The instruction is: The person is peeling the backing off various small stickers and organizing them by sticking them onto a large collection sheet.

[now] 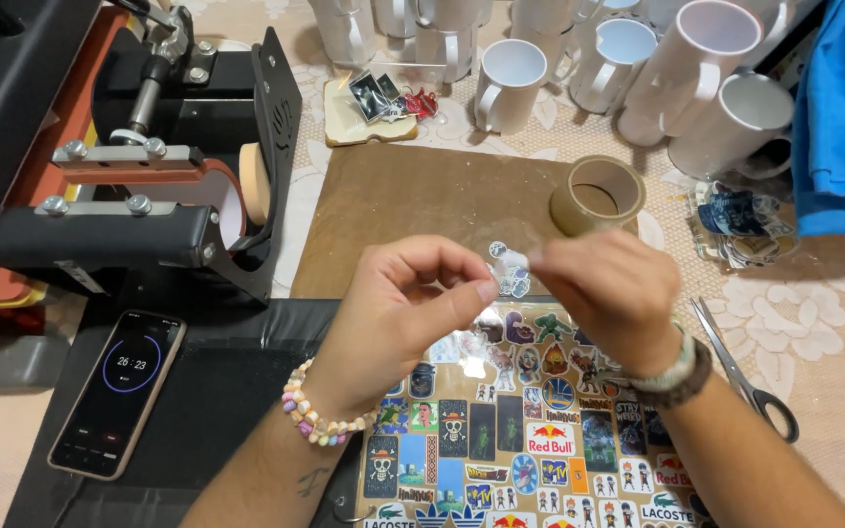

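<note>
1. You have two hands in view: your left hand (398, 308) and your right hand (610, 293), pinching one small sticker (509, 262) between them.
2. You wear one bead bracelet (317, 416) on the left wrist and two bands (675, 376) on the right.
3. One sheet of stickers (511, 430) lies under your hands.
4. One roll of tape (597, 194) stands on one brown mat (413, 210).
5. One pair of scissors (743, 370) lies at your right.
6. One phone (117, 393) lies at your left.
7. One mug press (163, 166) stands behind the phone.
8. At least ten white mugs (511, 83) crowd the far edge; some are cut off, so you cannot get an exact count.
</note>
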